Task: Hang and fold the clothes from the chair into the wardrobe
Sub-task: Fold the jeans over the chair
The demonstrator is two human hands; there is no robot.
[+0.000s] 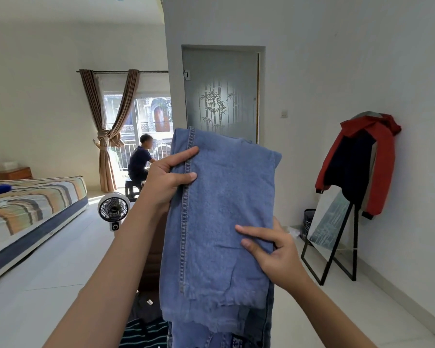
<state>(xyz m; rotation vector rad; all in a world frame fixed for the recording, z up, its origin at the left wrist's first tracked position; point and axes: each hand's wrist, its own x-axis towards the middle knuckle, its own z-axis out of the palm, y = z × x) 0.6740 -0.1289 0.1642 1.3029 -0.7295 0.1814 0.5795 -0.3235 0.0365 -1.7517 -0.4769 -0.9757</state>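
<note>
This is a bright bedroom with white walls and a pale tiled floor (60, 267). A bed (28, 212) with a striped cover is on the left. Past it is a window with brown curtains (106, 126), and a person (139, 159) sits there on a stool. A frosted glass door (221, 94) is straight ahead. On the right, a red and dark jacket (359, 164) hangs over a black stand with a mirror (329, 222) leaning in it. A small white fan (113, 209) stands on the floor.

The jeans (221, 222) are held up in the air, right in front, between both hands. They are folded over, so there are a few layers. The long side runs up and down. The fold is at the top and the loose ends hang down at the bottom. A thick seam runs down the left edge.

The left hand (166, 182) holds the top left edge by the seam. Its fingers (186, 153) are curled over the front and pinch the cloth. The right hand (276, 254) holds the right edge lower down. Its fingers (254, 232) lie across the front and its thumb is behind, so it pinches too.

Jeans are soft and floppy, but thick and a bit heavy. They will not break and are not slippery. I think the best places to hold are the seam and the fold, because loose layers could slide apart. Under the jeans is a dark pile (146, 322), maybe more clothes, but I cannot tell.
</note>
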